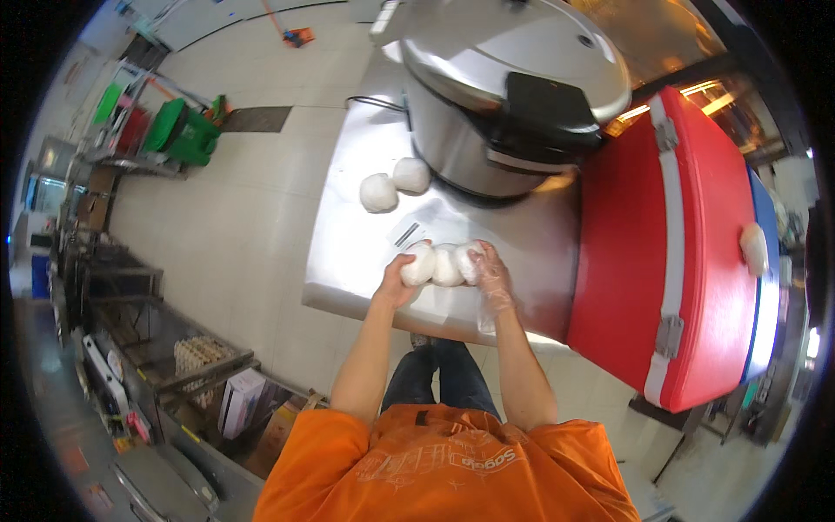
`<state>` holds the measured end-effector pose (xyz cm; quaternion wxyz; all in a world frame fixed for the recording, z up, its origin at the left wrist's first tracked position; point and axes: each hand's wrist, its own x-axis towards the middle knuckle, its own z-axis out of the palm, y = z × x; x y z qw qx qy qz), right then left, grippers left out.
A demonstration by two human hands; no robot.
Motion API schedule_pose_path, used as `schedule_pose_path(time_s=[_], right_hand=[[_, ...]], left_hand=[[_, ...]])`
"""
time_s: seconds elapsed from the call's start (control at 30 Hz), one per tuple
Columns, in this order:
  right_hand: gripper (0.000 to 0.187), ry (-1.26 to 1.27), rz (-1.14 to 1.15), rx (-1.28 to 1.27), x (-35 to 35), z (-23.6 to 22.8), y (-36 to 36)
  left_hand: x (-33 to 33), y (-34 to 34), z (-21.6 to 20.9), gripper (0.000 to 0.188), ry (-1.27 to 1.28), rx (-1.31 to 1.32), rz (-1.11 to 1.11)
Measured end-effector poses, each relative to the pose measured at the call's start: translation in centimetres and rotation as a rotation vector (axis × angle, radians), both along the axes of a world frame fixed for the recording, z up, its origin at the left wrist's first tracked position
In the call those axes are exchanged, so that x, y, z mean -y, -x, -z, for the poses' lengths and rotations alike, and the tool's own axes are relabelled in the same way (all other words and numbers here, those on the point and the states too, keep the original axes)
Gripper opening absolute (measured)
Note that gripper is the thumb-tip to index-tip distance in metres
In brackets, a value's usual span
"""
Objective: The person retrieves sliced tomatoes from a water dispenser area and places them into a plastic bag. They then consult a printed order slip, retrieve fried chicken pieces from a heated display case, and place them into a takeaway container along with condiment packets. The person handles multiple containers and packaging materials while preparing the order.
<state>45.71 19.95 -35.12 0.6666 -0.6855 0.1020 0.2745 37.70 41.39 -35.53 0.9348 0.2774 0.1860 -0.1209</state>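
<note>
Three white rice balls, seemingly wrapped in clear film, sit side by side in a row near the front edge of the metal table. My left hand is closed around the left ball, thumb on its near side. Around the right ball my right hand is closed, wearing a loose clear plastic glove. Between them the middle ball touches both neighbours. Farther back on the table lie two more rice balls, next to each other. A small printed slip lies just beyond my hands.
A large steel rice cooker with a black latch stands at the back of the table. To the right rises a red cooler box, with a white wrapped lump on it. A green bin and shelving are at left.
</note>
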Motion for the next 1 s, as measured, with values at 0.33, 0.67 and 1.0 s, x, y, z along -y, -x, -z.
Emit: schedule_pose_path(time_s=[0.33, 0.67, 1.0], right_hand=[[0.071, -0.444, -0.087, -0.164, 15.7, -7.7, 18.0], [0.080, -0.981, 0.877, 0.115, 45.5, -21.8, 34.9], [0.070, -0.678, 0.419, 0.612, 71.3, -38.9, 13.0]], left_hand=[[9.8, 13.2, -4.2, 0.089, 0.022, -0.269, 0.179], [48.8, 13.4, -14.0, 0.082, 0.315, -0.164, 0.881], [70.2, -4.9, -39.5, 0.058, -0.173, 0.500, 0.546]])
